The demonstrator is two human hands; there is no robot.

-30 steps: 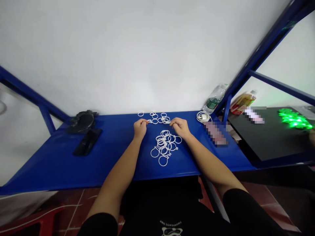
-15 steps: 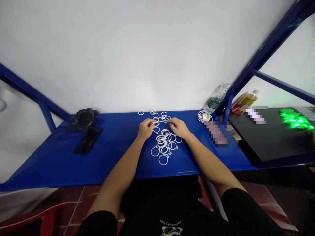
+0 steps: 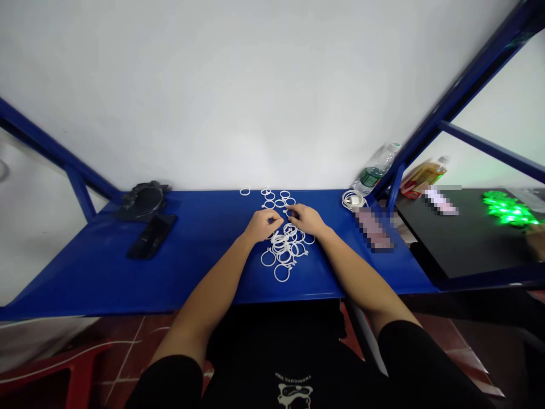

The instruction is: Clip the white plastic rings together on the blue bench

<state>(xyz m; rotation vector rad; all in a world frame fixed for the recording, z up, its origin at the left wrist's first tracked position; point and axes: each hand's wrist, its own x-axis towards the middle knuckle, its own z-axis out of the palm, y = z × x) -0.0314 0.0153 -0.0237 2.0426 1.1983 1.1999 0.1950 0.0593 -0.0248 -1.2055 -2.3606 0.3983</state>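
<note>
Thin white rings [image 3: 281, 244], some apparently with small tabs, lie on a blue tabletop [image 3: 204, 227]: an overlapping heap nearer the viewer, a looser cluster [image 3: 276, 201] beyond, one ring [image 3: 245, 192] apart to its left.

The white rings [image 3: 280, 241] look like smooth plastic, the blue tabletop [image 3: 204, 227] glossy, the wall [image 3: 204, 96] matt.
</note>
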